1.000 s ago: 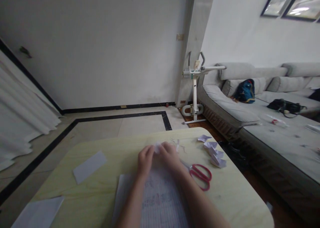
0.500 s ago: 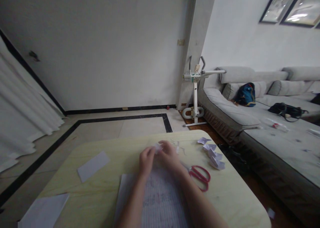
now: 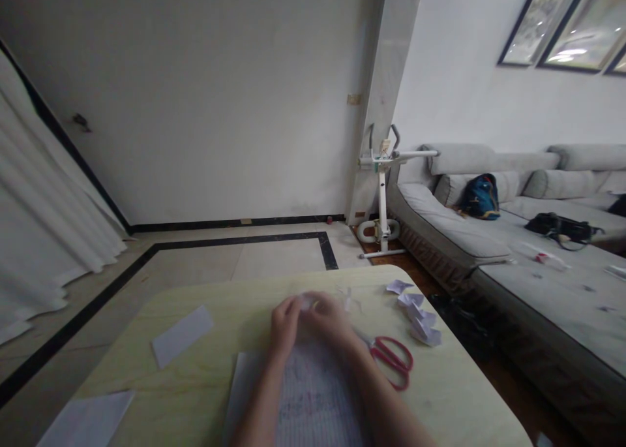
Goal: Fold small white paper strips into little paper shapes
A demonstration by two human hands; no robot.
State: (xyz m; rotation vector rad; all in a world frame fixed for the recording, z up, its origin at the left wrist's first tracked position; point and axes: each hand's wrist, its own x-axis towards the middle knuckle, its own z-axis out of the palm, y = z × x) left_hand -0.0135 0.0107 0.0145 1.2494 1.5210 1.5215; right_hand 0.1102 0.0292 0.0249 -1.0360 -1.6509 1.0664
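Between my fingertips is a small piece of white paper (image 3: 306, 301), blurred and mostly covered by the fingers. My left hand (image 3: 285, 323) pinches it from the left, and my right hand (image 3: 327, 318) grips its right side. Both hands are just above the far edge of a lined sheet with handwriting (image 3: 313, 395). Beside my right wrist lie scissors with red handles (image 3: 392, 361), their blades partly hidden behind the arm. Thin paper scraps (image 3: 348, 298) are scattered just past my right hand. Several folded white paper pieces (image 3: 419, 315) sit in a row at the table's right.
On the left of the pale wooden table (image 3: 195, 382) lie a white paper strip (image 3: 182, 335) and, nearer, a larger white sheet (image 3: 88, 421). Beyond the table stand a white exercise machine (image 3: 383, 199) and a grey sofa (image 3: 533, 303) with bags on it.
The whole view has tilted up slightly, so everything sits lower in the picture. My hands still hold the small paper; the right fingers have shifted a little on it.
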